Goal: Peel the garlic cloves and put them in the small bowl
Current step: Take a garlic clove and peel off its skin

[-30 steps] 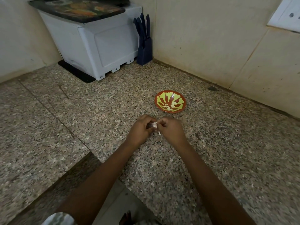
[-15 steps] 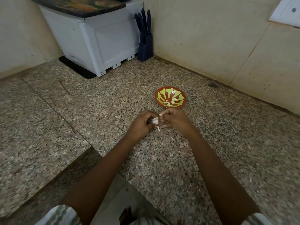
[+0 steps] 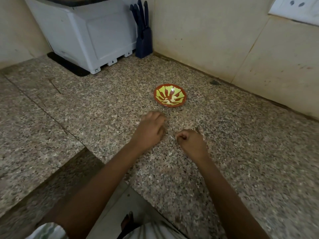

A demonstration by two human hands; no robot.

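Facing the small bowl (image 3: 179, 93) — left hand (image 3: 149, 131), right hand (image 3: 192, 141) — both curled.

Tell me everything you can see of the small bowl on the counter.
The small bowl is round and shallow, glossy like glazed ceramic, red-brown with yellow-green petal shapes fanning out from its centre. It sits upright on the speckled granite counter, not far from the wall, just beyond both hands. A few pale pieces, possibly peeled garlic, lie in its bottom toward the near side. Neither the left hand nor the right hand touches it.
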